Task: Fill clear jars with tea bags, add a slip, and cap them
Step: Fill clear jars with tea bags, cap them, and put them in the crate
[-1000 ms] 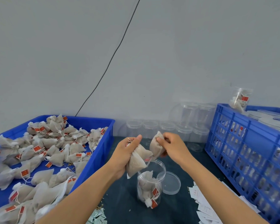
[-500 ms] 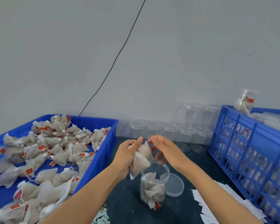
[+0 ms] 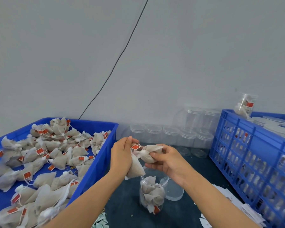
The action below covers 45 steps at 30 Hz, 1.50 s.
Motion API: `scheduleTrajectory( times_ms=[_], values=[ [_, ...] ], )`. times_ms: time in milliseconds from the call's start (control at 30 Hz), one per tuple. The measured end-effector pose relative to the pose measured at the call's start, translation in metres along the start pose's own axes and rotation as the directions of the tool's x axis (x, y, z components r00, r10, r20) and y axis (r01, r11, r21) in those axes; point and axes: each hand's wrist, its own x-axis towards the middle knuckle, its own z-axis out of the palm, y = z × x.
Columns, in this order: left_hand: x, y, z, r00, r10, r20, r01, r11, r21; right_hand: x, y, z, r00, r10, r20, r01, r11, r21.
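An open clear jar [image 3: 152,195] stands on the dark table, partly filled with tea bags. Above it my left hand [image 3: 122,157] grips a beige tea bag [image 3: 135,168] that hangs down toward the jar mouth. My right hand [image 3: 168,162] pinches another tea bag [image 3: 150,154] with a red tag, held close beside the left hand. The jar's clear lid [image 3: 174,190] lies flat just right of the jar. White paper slips [image 3: 234,204] lie scattered at the lower right.
A blue tray [image 3: 95,171] on the left holds several loose tea bags. Empty capped jars [image 3: 171,134] line the wall behind. A blue crate [image 3: 253,145] on the right holds filled jars, with one filled jar [image 3: 244,106] on its rim.
My right hand dropped one tea bag into the jar, then came back up and took hold of another bag from my left hand's bunch. The camera shifted slightly.
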Motion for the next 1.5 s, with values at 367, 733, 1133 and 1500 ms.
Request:
scheduleTrajectory(
  times_ms=[367,733,1133,1500],
  values=[
    [0.052,0.028,-0.083,0.975,0.004,-0.22,-0.018,0.998,-0.061,0.002,-0.006,-0.04,0.986,-0.063,-0.156,0.021,0.967,-0.253],
    [0.056,-0.075,-0.176,0.857,-0.514,-0.011,0.289,0.464,0.837,0.007,0.014,-0.042,0.977,-0.212,-0.031,0.099,0.576,-0.811],
    [0.024,0.021,-0.054,0.84,0.051,0.54,-0.344,0.82,0.457,0.001,0.008,-0.036,0.956,-0.262,-0.132,0.122,0.764,-0.633],
    [-0.006,0.001,0.01,0.901,0.05,0.431,-0.229,0.898,0.375,-0.008,0.024,-0.042,0.942,-0.311,-0.128,0.144,0.716,-0.683]
  ],
)
